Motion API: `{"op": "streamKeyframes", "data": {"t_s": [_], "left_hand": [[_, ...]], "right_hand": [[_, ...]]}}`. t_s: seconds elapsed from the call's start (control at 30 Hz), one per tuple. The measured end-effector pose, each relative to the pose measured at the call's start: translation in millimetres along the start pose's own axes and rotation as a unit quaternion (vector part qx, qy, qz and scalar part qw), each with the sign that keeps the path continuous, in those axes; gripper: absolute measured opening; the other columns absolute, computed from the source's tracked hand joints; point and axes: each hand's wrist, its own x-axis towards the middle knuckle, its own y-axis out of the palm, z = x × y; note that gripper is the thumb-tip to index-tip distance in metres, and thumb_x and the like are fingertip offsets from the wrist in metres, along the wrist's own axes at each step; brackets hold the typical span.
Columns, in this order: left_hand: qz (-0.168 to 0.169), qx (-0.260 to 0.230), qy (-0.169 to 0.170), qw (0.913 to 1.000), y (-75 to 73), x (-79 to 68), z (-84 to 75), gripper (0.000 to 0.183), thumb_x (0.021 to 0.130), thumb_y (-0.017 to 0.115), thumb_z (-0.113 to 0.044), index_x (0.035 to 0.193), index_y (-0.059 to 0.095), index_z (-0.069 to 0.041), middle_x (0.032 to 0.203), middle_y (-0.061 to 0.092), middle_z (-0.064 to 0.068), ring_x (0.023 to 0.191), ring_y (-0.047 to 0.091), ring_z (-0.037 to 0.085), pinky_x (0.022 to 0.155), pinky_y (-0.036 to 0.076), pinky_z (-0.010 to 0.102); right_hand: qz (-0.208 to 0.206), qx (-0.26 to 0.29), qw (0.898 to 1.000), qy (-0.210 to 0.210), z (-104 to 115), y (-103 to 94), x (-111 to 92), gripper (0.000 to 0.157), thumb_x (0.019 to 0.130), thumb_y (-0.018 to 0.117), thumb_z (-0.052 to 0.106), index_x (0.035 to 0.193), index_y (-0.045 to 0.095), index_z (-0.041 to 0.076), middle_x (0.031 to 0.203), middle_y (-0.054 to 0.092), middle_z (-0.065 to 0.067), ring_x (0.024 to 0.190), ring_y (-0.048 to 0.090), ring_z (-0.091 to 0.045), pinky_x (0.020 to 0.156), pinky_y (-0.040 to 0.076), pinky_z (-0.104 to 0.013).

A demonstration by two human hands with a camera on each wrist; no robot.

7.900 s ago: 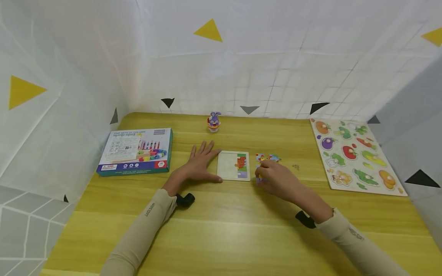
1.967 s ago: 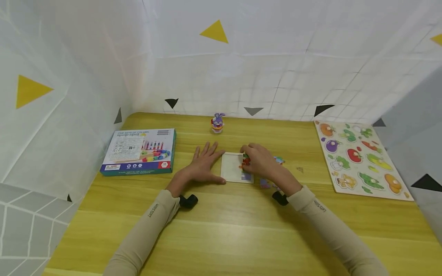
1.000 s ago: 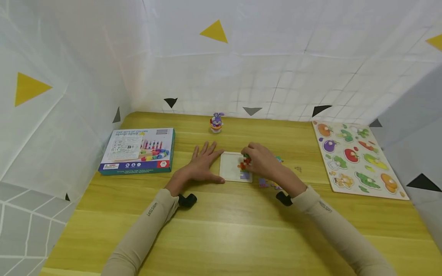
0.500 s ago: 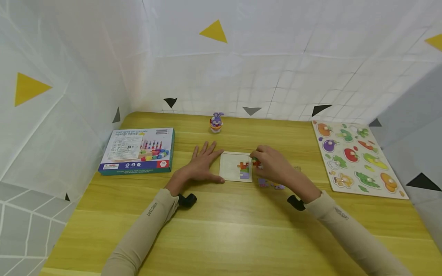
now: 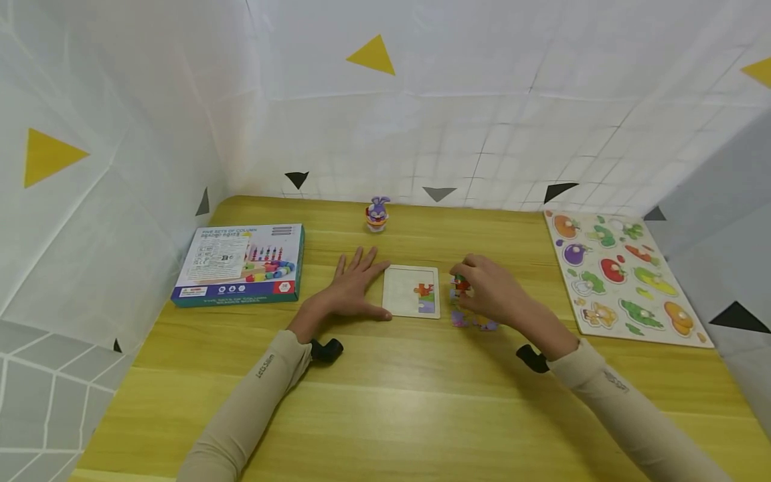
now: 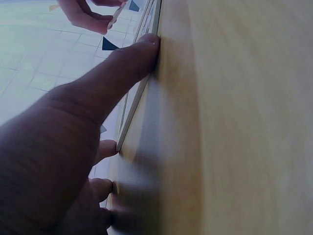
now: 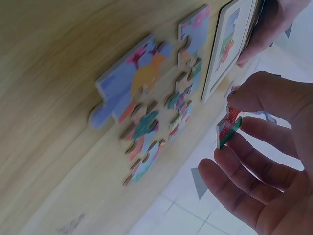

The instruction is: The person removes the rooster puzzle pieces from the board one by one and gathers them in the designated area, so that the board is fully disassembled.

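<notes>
My right hand [image 5: 494, 289] pinches a red and green jigsaw piece [image 7: 228, 127] between thumb and fingers, raised above the table beside several loose jigsaw pieces [image 7: 128, 78]. In the head view the hand partly covers those pieces. Just left of them lies a shallow cream puzzle tray [image 5: 397, 292], with joined pieces [image 5: 425, 294], orange-red, green and purple, in its lower right part. My left hand [image 5: 346, 294] lies with fingers spread at the tray's left side. Its thumb [image 6: 142, 51] and a fingertip touch the tray's edge.
A boxed bead set [image 5: 239, 264] lies at the left. Behind the tray stands a small purple rabbit figure [image 5: 377, 214]. A vegetable knob-puzzle board [image 5: 626, 278] lies at the right. White sheeting [image 5: 385, 134] rises behind the wooden table [image 5: 385, 402].
My right hand has taken the red and green piece out of the tray's upper right and carried it right, over the loose pieces. My left hand has stayed at the tray.
</notes>
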Motion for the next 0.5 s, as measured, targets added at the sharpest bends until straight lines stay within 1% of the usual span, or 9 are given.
{"op": "streamKeyframes", "data": {"t_s": [0.2, 0.33, 0.5], "left_hand": [[0.002, 0.001, 0.0, 1.0, 1.2, -0.2, -0.3, 0.112, 0.075, 0.076, -0.068, 0.161, 0.022, -0.021, 0.167, -0.001, 0.013, 0.151, -0.011, 0.036, 0.115, -0.011, 0.061], [0.001, 0.002, 0.002, 1.0, 1.6, 0.1, 0.6, 0.112, 0.075, 0.076, -0.068, 0.161, 0.022, -0.021, 0.167, -0.001, 0.013, 0.151, -0.011, 0.036, 0.114, -0.011, 0.061], [0.0, 0.002, 0.005, 1.0, 1.9, 0.9, 1.7, 0.112, 0.075, 0.075, -0.068, 0.161, 0.022, -0.021, 0.167, -0.002, 0.013, 0.151, -0.012, 0.036, 0.114, -0.012, 0.061]], "right_hand": [[-0.004, 0.0, 1.0, 0.02, -6.8, -6.4, -6.0, 0.046, 0.076, 0.085, 0.007, 0.117, 0.066, -0.006, 0.107, 0.063, -0.015, 0.094, 0.061, -0.029, 0.078, 0.055, -0.043], [-0.01, 0.001, 1.0, 0.022, -13.7, -10.4, -9.1, 0.042, 0.077, 0.081, 0.003, 0.115, 0.066, -0.006, 0.105, 0.063, -0.015, 0.091, 0.061, -0.028, 0.075, 0.054, -0.043], [-0.018, -0.01, 1.0, 0.015, -20.6, -13.9, -13.1, 0.041, 0.076, 0.083, 0.003, 0.113, 0.067, -0.005, 0.103, 0.063, -0.016, 0.09, 0.061, -0.028, 0.073, 0.054, -0.043]]}}
